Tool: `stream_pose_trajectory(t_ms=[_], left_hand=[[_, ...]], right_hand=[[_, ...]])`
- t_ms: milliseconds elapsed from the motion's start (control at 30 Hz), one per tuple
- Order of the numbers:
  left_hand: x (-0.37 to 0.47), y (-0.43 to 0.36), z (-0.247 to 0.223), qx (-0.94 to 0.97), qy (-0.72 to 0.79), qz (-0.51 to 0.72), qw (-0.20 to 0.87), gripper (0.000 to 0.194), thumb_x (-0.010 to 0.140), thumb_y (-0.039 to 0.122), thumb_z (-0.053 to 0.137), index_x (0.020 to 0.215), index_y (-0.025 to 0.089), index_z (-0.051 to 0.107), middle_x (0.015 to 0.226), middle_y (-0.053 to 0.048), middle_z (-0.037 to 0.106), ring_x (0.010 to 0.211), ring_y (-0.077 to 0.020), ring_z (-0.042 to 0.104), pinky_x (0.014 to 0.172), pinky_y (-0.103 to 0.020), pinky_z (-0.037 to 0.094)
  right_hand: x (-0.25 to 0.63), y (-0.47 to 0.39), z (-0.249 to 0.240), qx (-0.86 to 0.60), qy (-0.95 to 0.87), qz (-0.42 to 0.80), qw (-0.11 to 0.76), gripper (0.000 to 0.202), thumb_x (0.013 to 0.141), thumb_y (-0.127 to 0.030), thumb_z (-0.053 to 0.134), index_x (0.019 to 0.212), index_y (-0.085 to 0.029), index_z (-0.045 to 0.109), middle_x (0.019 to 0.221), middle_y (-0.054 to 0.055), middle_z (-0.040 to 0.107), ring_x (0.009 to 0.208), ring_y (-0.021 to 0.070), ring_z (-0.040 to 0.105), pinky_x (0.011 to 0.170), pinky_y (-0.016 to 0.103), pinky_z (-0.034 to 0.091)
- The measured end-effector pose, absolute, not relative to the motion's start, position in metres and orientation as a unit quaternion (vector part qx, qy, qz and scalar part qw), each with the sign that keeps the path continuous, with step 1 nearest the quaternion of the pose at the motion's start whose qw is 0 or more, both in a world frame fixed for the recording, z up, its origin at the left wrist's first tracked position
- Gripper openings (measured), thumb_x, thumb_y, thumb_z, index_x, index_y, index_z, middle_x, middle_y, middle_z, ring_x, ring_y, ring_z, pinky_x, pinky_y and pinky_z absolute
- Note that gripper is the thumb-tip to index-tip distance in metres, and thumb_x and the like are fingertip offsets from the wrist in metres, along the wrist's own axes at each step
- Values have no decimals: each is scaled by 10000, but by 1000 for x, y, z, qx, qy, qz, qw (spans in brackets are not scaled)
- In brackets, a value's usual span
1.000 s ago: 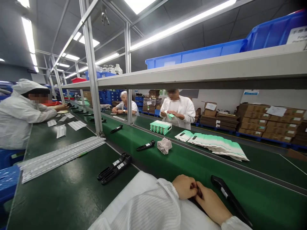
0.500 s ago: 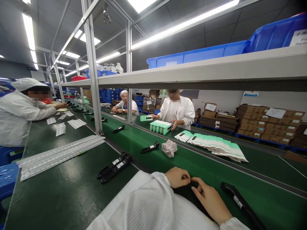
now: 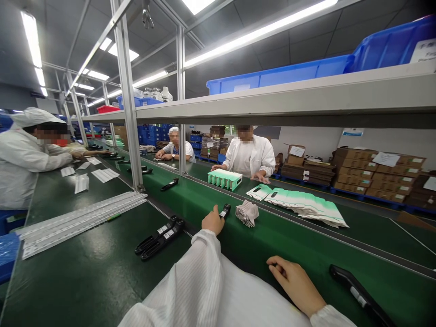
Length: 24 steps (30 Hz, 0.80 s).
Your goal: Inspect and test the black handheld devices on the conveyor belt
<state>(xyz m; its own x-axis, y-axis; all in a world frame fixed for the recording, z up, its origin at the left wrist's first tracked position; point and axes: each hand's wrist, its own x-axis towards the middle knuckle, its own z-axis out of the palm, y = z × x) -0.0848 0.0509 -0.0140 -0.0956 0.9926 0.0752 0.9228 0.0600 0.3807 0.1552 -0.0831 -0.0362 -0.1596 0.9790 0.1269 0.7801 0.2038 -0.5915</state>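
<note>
Black device [image 3: 226,210] touches the left fingers [image 3: 215,212], slightly spread.

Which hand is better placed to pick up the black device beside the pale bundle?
Probably the left hand: it is at the black device, partly covering it, while the right hand is clearly farther off.

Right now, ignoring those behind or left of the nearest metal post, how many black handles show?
5 handles: two on the table, one at the left hand, one right of the post, one at lower right; others may be hidden.
</note>
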Motion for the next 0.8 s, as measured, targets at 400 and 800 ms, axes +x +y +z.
stream_pose_trajectory(t_ms=[400,800], left_hand=[[-68,50,-21,622,622,289,377,248,702,340,538,853,143,544,976,-134,576,987,-280,550,780,-338,432],[-13,3,3,357,245,361,826,392,796,468,406,929,129,550,753,-42,579,497,-87,495,326,-151,218]], right_hand=[[156,-82,-41,-584,-733,202,283,251,806,-378,410,833,-268,635,603,-10,574,554,162,520,547,267,361],[158,-78,-31,-563,-655,233,447,284,768,-447,481,767,-235,669,551,-4,558,532,148,518,526,247,406]])
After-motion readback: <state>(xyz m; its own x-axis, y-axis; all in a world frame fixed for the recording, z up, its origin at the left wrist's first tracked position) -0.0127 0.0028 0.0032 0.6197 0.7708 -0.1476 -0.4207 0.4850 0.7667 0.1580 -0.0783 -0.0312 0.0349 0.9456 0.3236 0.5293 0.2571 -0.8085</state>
